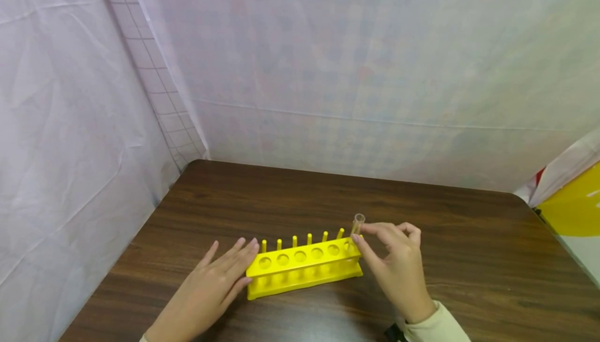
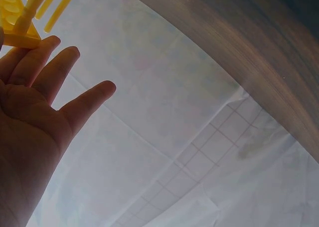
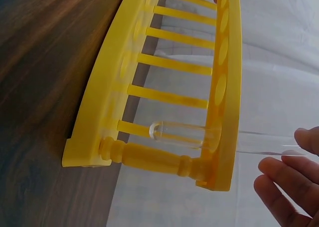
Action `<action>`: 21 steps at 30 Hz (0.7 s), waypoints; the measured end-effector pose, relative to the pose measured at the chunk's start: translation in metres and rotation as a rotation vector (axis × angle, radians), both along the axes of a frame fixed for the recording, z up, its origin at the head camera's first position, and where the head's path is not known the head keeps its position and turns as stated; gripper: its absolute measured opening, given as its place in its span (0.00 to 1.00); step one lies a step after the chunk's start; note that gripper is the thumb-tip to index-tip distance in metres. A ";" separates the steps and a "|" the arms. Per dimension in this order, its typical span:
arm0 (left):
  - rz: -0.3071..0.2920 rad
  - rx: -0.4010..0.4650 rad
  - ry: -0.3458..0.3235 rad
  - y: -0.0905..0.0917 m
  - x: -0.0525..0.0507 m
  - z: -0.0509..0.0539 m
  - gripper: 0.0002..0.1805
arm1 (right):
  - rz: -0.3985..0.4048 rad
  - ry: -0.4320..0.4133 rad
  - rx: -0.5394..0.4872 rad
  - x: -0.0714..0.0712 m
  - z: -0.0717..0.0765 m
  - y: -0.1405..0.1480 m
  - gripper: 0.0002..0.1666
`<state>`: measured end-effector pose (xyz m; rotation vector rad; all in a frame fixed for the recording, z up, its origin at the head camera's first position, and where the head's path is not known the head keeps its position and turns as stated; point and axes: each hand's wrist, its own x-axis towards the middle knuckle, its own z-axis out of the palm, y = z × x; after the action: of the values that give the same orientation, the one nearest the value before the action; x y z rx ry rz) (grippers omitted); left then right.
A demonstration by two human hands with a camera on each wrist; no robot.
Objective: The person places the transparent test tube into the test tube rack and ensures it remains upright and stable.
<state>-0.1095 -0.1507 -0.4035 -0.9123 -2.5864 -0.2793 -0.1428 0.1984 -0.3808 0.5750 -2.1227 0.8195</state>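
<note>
A yellow test tube rack [image 1: 305,259] stands on the dark wooden table, its holes in a row along the top plate. At its right end my right hand [image 1: 397,264] pinches a clear glass test tube [image 1: 358,221] near the top between thumb and fingers. In the right wrist view, the test tube [image 3: 183,133] passes through the end hole, its rounded bottom hanging between top plate and base, apart from the base. My left hand [image 1: 212,286], fingers extended, touches the left end of the rack. In the left wrist view, fingertips meet the rack's corner [image 2: 22,39].
Upright yellow pegs [image 1: 295,241] line the back of the rack. White curtains [image 1: 375,97] hang behind the table [image 1: 469,238] and at its left. A yellow panel [image 1: 572,206] stands beyond the right edge.
</note>
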 end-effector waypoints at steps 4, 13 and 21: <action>-0.002 0.000 0.000 0.000 0.000 0.000 0.33 | 0.001 0.022 0.011 -0.001 -0.002 0.001 0.12; 0.006 -0.002 -0.015 0.000 0.000 0.001 0.34 | -0.004 0.008 0.042 -0.002 -0.002 0.002 0.12; 0.003 0.009 -0.023 0.001 0.000 0.001 0.34 | 0.009 0.019 0.068 -0.003 -0.004 0.002 0.15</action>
<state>-0.1093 -0.1497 -0.4028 -0.9069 -2.6051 -0.3025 -0.1457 0.2002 -0.3844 0.6260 -2.1387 0.7466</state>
